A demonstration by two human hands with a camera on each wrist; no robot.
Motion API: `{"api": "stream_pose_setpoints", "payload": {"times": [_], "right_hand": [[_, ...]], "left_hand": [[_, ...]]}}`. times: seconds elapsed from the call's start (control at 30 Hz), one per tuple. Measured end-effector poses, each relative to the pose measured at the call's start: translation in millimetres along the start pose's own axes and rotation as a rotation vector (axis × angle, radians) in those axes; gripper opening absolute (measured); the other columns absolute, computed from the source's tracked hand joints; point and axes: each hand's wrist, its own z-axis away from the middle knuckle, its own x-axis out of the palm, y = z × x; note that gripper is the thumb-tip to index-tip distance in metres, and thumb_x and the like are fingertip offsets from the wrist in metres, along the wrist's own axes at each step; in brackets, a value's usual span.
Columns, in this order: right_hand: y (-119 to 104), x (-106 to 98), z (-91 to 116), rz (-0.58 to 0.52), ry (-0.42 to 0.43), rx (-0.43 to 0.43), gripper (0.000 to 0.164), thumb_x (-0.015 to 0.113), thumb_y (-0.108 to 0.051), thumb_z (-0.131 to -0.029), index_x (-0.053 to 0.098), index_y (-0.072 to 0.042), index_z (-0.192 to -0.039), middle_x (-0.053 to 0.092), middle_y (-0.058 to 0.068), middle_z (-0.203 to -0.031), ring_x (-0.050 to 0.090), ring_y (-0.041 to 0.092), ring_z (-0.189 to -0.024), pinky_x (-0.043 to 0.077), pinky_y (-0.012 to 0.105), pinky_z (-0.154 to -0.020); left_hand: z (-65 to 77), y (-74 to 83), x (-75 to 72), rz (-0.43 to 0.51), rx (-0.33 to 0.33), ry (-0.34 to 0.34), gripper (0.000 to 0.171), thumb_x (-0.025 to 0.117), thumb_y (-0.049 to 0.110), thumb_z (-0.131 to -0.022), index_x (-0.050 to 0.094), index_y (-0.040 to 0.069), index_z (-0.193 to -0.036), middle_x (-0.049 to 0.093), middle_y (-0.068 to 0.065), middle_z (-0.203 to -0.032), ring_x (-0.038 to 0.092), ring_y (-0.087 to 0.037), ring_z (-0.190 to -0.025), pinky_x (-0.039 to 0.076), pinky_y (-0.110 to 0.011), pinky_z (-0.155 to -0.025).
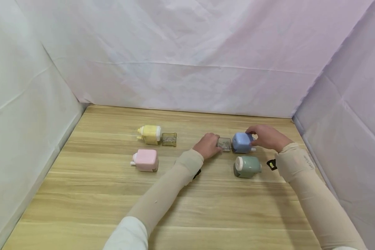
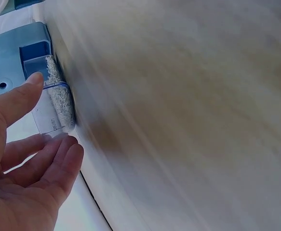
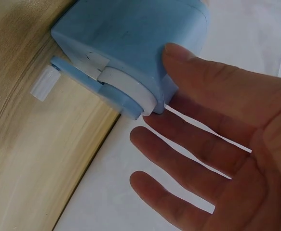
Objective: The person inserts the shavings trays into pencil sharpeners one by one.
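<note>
A blue crank pencil sharpener [image 1: 242, 142] stands on the wooden table, its crank [image 3: 77, 79] on the right side. My right hand [image 1: 267, 136] grips its body near the crank end, thumb on one side and index finger behind; the other fingers are spread loosely. To its left, a clear drawer [image 1: 224, 144] holding pale shavings [image 2: 60, 98] is pulled out of the sharpener's front. My left hand [image 1: 208, 146] holds the drawer's outer end between thumb and fingers. Whether the drawer is wholly free of the body, I cannot tell.
A green sharpener [image 1: 247, 166] stands just in front of the blue one. Farther left are a yellow sharpener [image 1: 150, 134], its drawer [image 1: 169, 139] beside it, and a pink sharpener [image 1: 146, 160]. White cloth [image 1: 187, 86] walls the table's back and sides.
</note>
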Motion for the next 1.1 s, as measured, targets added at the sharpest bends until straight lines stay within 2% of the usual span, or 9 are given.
{"api": "stream_pose_setpoints", "payload": {"times": [0.23,0.4,0.63,0.77,0.97,1.1], "right_hand": [[-2,1,-2,-0.005,0.004,-0.002,0.046,0.085,-0.003,-0.090,0.069,0.013,-0.129,0.073,0.029,-0.125,0.068,0.049,-0.122,0.055,0.063,-0.104],[-2,2,-3,-0.001,0.008,-0.006,0.045,0.085,-0.003,-0.090,0.069,0.013,-0.128,0.073,0.029,-0.124,0.068,0.049,-0.120,0.056,0.063,-0.103],[-2,1,-3,-0.003,0.006,-0.005,0.045,0.086,-0.002,-0.089,0.069,0.013,-0.128,0.073,0.029,-0.124,0.069,0.048,-0.121,0.056,0.062,-0.104],[-1,1,-3,0.003,0.010,-0.014,0.044,0.085,-0.002,-0.089,0.069,0.013,-0.127,0.074,0.029,-0.124,0.069,0.048,-0.120,0.056,0.062,-0.104],[0,2,-2,0.004,0.026,-0.026,0.043,0.085,0.000,-0.089,0.069,0.013,-0.126,0.074,0.030,-0.123,0.070,0.048,-0.119,0.056,0.063,-0.103],[1,2,-1,0.005,0.030,-0.029,0.042,0.084,0.001,-0.089,0.069,0.013,-0.126,0.074,0.030,-0.123,0.070,0.047,-0.118,0.056,0.062,-0.103]], "left_hand": [[-5.2,3.4,3.4,-0.021,0.030,0.017,0.048,0.083,0.032,-0.097,0.072,-0.001,-0.130,0.077,-0.014,-0.117,0.072,-0.026,-0.118,0.059,-0.033,-0.105],[-8.5,6.0,6.8,-0.011,0.041,0.015,0.047,0.082,0.032,-0.098,0.072,0.000,-0.130,0.077,-0.012,-0.115,0.072,-0.025,-0.115,0.059,-0.033,-0.104],[-12.6,11.8,11.9,0.010,0.060,0.031,0.037,0.081,0.029,-0.099,0.074,0.002,-0.123,0.076,-0.009,-0.106,0.071,-0.020,-0.102,0.060,-0.030,-0.093],[-16.3,17.8,13.9,0.031,0.050,0.031,0.037,0.082,0.028,-0.099,0.073,0.002,-0.124,0.077,-0.009,-0.112,0.072,-0.020,-0.105,0.060,-0.029,-0.095],[-21.0,30.1,18.0,0.070,-0.022,0.015,0.049,0.082,0.028,-0.099,0.069,0.001,-0.138,0.074,-0.013,-0.132,0.070,-0.024,-0.125,0.057,-0.031,-0.109],[-20.1,33.4,20.3,0.065,-0.027,0.023,0.053,0.080,0.029,-0.100,0.065,0.000,-0.142,0.073,-0.015,-0.135,0.069,-0.025,-0.130,0.056,-0.031,-0.111]]}}
